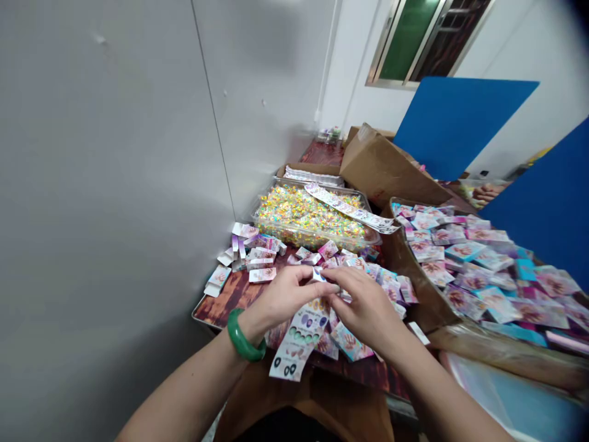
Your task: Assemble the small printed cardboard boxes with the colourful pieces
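My left hand (289, 291), with a green bangle (247, 336) on the wrist, pinches the upper end of a long printed paper strip (301, 337). The strip carries rows of coloured ovals and hangs toward me over the table's front edge. My right hand (361, 301) closes on the same end from the other side, fingertips meeting those of the left. What lies right between the fingertips is partly hidden. Small printed boxes (352, 342) lie under and around my hands, and more small boxes (262, 274) are heaped to the left.
Behind my hands stands a clear plastic tub (317, 236) of shiny yellow packets, with more printed strips (345, 205) across it. A carton (400, 245) full of small boxes is on the right. Blue panels (460, 123) stand beyond; another person's hand (488, 193) shows between them. A grey wall (138, 153) borders the left.
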A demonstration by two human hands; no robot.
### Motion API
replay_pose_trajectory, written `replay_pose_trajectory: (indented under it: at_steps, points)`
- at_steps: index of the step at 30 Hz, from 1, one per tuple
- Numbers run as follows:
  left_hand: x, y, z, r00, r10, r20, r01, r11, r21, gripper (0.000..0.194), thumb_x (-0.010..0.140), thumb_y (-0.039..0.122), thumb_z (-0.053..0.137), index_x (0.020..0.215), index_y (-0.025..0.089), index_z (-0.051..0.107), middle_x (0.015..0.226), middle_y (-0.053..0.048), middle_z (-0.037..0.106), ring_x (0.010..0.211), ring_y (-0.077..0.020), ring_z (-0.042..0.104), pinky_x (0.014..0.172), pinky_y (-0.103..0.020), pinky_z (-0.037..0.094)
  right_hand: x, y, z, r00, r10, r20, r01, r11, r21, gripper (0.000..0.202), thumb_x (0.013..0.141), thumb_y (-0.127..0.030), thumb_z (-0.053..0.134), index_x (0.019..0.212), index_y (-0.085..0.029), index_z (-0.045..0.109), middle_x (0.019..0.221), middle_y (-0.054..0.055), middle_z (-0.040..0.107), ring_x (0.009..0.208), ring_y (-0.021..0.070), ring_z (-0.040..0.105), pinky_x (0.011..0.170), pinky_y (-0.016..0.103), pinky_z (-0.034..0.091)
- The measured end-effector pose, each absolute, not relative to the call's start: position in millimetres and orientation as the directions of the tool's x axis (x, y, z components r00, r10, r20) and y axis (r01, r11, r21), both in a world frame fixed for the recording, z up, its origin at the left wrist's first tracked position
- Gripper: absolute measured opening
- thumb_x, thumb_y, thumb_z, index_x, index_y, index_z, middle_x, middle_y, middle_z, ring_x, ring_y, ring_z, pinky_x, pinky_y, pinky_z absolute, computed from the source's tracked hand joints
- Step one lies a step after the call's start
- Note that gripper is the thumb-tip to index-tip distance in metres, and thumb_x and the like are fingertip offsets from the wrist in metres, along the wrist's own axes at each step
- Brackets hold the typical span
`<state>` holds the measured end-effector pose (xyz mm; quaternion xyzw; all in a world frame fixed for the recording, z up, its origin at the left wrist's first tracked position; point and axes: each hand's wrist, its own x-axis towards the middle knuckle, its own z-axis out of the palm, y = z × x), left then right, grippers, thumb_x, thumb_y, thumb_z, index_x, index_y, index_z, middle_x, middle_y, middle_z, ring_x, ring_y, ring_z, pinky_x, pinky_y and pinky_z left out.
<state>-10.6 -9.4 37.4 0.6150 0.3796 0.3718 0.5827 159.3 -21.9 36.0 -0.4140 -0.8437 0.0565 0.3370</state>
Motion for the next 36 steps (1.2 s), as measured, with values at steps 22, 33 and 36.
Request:
replay_pose_trajectory:
  at_steps: [22,33,36]
  points:
    - [-23.0,-7.4,25.0,0.241,0.917,0.319,0.194,-0.367,0.910,0.029,0.069,0.025,0.072,0.098,0.020,0.065,0.098,-0.005,0.058,0.093,-0.0205,0.052,0.083,-0.030,0.040,162.3,-20.5,15.3,-0.231,0.900,0.369,0.509,0.435,-0.742,0.015,0.086,-0.023,0.053,0.085,-0.019,0.067,0.074,0.002,0.070,0.066,0.0166,0.065,0.060,0.025,0.051]
    - [-11.3,-9.2,5.3,0.384,0.923,-0.016,-0.182,0.093,0.979,0.017,0.073,0.028,0.066,0.079,0.013,0.062,0.078,-0.002,0.062,0.071,-0.0132,0.059,0.068,-0.026,0.049,154.9,-21.3,-12.7,-0.328,0.720,0.612,0.546,0.673,-0.499,0.032,0.087,-0.017,0.051,0.118,-0.018,0.058,0.111,0.010,0.068,0.101,0.0208,0.063,0.086,0.032,0.050]
    - [-16.9,3.7,7.4,0.364,0.931,-0.037,-0.065,0.065,0.996,0.022,0.077,0.034,0.063,0.082,0.013,0.062,0.075,-0.003,0.063,0.069,-0.0148,0.062,0.065,-0.027,0.051,163.7,-26.7,-20.0,-0.259,0.820,0.511,0.557,0.559,-0.614,0.022,0.089,-0.019,0.048,0.105,-0.020,0.064,0.097,0.007,0.071,0.088,0.0190,0.067,0.077,0.027,0.051]
